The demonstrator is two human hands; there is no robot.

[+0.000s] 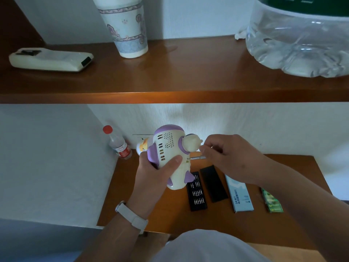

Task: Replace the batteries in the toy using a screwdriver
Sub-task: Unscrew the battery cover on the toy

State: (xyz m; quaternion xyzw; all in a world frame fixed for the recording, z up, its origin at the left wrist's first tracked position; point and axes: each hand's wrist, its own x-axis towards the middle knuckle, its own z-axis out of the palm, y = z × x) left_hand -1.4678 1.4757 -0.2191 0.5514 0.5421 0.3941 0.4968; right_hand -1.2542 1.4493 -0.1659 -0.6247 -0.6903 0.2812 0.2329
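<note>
While aloft, toy (168, 143) in left hand (153, 176)

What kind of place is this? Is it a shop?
Probably a room at home, not a shop. A wooden shelf on a white wall holds a paper cup, a remote control and a big water bottle, and the toy is held over a small wooden desk below.
</note>
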